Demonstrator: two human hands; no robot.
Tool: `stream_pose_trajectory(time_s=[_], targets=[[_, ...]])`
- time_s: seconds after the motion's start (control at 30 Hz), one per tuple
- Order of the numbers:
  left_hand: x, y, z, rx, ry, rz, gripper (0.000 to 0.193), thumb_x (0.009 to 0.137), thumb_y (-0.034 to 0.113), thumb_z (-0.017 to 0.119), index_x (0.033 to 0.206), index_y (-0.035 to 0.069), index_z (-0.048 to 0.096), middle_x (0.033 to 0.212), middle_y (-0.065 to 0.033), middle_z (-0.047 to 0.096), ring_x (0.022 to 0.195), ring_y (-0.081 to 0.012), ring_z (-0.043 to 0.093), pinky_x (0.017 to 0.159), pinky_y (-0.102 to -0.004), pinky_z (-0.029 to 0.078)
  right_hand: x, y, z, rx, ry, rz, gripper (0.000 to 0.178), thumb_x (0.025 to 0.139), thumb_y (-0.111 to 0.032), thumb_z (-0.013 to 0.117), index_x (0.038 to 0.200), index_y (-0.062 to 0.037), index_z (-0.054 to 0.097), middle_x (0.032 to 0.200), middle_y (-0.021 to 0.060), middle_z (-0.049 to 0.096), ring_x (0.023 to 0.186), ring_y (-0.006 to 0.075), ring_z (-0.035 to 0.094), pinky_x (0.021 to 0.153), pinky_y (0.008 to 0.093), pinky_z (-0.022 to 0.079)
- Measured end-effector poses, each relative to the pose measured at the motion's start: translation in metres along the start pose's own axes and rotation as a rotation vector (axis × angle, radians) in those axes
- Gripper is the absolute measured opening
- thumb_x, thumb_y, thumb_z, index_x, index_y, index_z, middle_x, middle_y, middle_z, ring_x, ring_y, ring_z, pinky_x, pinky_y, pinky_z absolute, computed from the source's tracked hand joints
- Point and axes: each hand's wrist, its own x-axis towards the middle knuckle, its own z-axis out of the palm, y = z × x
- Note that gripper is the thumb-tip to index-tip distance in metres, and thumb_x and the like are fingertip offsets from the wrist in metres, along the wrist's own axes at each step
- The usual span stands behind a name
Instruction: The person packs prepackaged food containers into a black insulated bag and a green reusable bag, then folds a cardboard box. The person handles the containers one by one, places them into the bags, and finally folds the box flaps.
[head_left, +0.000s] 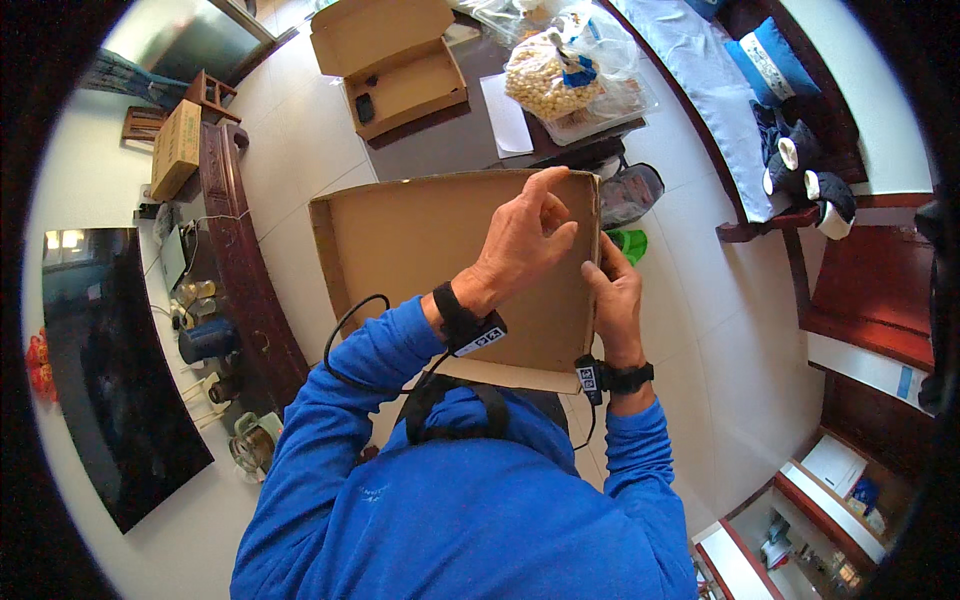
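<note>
A shallow brown cardboard box [400, 225], its top side uncovered, lies in front of my body. My right hand [617, 300] grips its right wall, with the thumb on the inner side and the fingers around the outside. Above the box's far right part is my left hand [525, 240]; its index finger reaches toward the far right corner, the thumb stands apart, and the other fingers are bent. Nothing shows in the left hand. Whether its fingertip touches the rim, I cannot tell. Both wrists wear black bands with small cabled devices.
On a dark table ahead stand an opened cardboard box [415, 95], a white sheet [507, 115] and a bag of pale round pieces [550, 78]. A green object [630, 245] is beyond my right hand. A long wooden cabinet [240, 240] is left; a bench with a pale blue cover [690, 110] is right.
</note>
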Motion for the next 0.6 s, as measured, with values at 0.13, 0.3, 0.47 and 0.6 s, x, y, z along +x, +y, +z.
stream_pose_trajectory(time_s=[0.13, 0.3, 0.47, 0.6], targets=[[0.008, 0.008, 0.016, 0.129, -0.079, 0.046, 0.077, 0.085, 0.007, 0.073, 0.151, 0.002, 0.033, 0.096, -0.0177, 0.071, 0.087, -0.0288, 0.070, 0.079, -0.0402, 0.057, -0.014, -0.008, -0.011, 0.029, -0.029, -0.039, 0.055, 0.095, -0.003, 0.062, 0.147, 0.0080, 0.046, 0.140, 0.0143, 0.059, 0.126, 0.0205, 0.057, 0.108, 0.0343, 0.045], [0.015, 0.016, 0.037, 0.023, -0.132, 0.068, 0.081, 0.082, 0.008, 0.072, 0.151, 0.001, 0.030, 0.097, -0.0196, 0.072, 0.085, -0.0366, 0.070, 0.077, -0.0415, 0.057, -0.040, -0.016, -0.027, 0.075, 0.007, -0.030, 0.053, 0.097, -0.003, 0.060, 0.147, 0.0066, 0.048, 0.138, 0.0117, 0.060, 0.124, 0.0191, 0.058, 0.106, 0.0335, 0.046], [0.011, 0.024, 0.048, -0.174, -0.294, -0.050, 0.072, 0.091, -0.003, 0.056, 0.156, 0.003, 0.027, 0.116, -0.0146, 0.068, 0.101, -0.0164, 0.062, 0.089, -0.0311, 0.052, -0.077, -0.025, -0.050, 0.165, 0.108, -0.037, 0.051, 0.097, -0.004, 0.060, 0.145, 0.0064, 0.050, 0.136, 0.0112, 0.062, 0.119, 0.0179, 0.060, 0.102, 0.0321, 0.049], [0.007, 0.026, 0.066, -0.218, -0.419, -0.056, 0.066, 0.092, -0.003, 0.054, 0.153, 0.001, 0.031, 0.115, -0.0162, 0.068, 0.105, -0.0179, 0.064, 0.089, -0.0306, 0.052, -0.109, -0.026, -0.057, 0.149, 0.165, -0.099, 0.050, 0.097, -0.007, 0.059, 0.145, 0.0064, 0.050, 0.134, 0.0109, 0.063, 0.115, 0.0167, 0.061, 0.101, 0.0316, 0.049]])
